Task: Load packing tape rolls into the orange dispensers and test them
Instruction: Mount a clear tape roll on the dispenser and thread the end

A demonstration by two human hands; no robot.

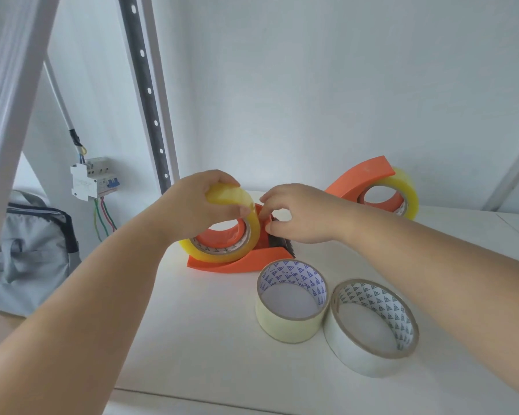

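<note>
- Holding the yellow roll from above with my left hand, fingers curled over its top edge; it is sitting in the near dispenser on the table, around the orange hub.
- Pinching at the tape's loose end with my right hand, thumb and forefinger pressed together just by the cutter; I cannot tell whether tape is actually caught.
- Judging the step: I am threading the end toward the blade, so I am keeping the roll steady and pulling flat, sticky side away from my skin.
- Leaving the far dispenser, already loaded, and the two white rolls alone.
</note>
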